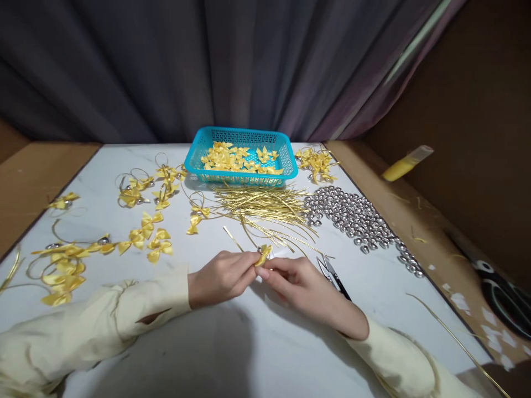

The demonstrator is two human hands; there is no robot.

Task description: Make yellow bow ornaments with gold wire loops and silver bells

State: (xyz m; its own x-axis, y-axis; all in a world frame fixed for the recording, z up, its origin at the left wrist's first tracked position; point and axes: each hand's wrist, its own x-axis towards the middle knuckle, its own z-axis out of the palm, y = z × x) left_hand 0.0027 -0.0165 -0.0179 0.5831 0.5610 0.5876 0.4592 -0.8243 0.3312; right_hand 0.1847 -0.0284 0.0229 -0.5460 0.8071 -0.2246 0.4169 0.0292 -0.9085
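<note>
Between my fingertips, above the middle of the white board, is a yellow ribbon bow [264, 255] with a small silver bell beside it. My left hand [226, 278] pinches the bow from the left, fingers pressed together. From the right, my right hand [305, 287] grips the same bow between thumb and forefinger. A strand of gold cord [248, 235] rises from the bow toward the pile of gold cords [261, 204] just beyond. Small snips [337, 276] lie on the board, partly behind my right hand.
A turquoise basket [193, 157] of yellow bows stands at the back. Silver bells [352, 215] are spread at right. Bows with cords [66, 271] lie at left, and another cluster [317, 164] sits back right. Large scissors [504, 298] and a yellow tube [406, 164] are on the right edge.
</note>
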